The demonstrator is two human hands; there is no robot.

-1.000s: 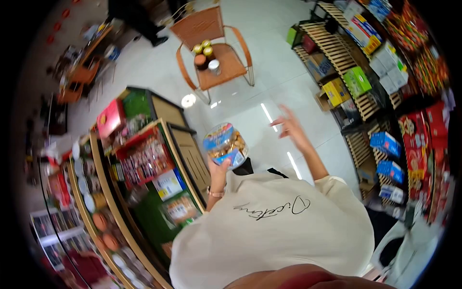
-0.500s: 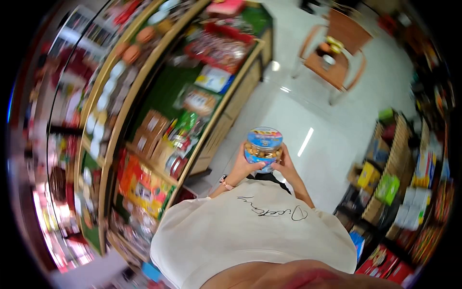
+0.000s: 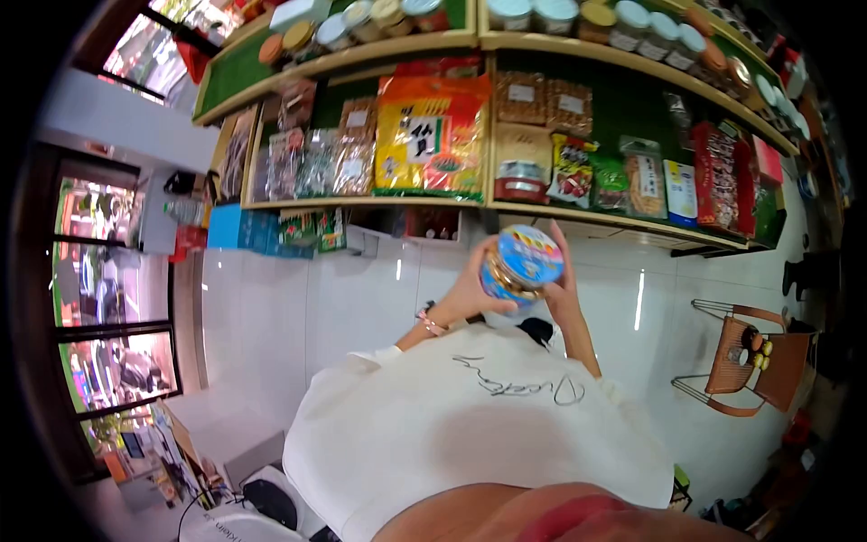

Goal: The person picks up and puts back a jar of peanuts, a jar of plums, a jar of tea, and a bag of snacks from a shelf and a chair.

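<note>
A round jar with a blue patterned lid and brown contents is held between my two hands in front of my white shirt. My left hand, with a bracelet at its wrist, wraps the jar's left side. On the right side, my right hand presses against it, with fingers stretched up along the lid's edge. The jar is tilted, its lid facing up toward the camera. Just beyond it runs the front edge of a display shelf.
Packaged snacks, among them a large orange-yellow bag, lie on the shelf below a row of lidded jars. A brown chair stands at the right with small items on its seat. Blue boxes sit at the left.
The view has turned, so the display shelf now lies straight ahead instead of at the left, and the chair is at the lower right. Both hands still hold the jar, now more tilted.
</note>
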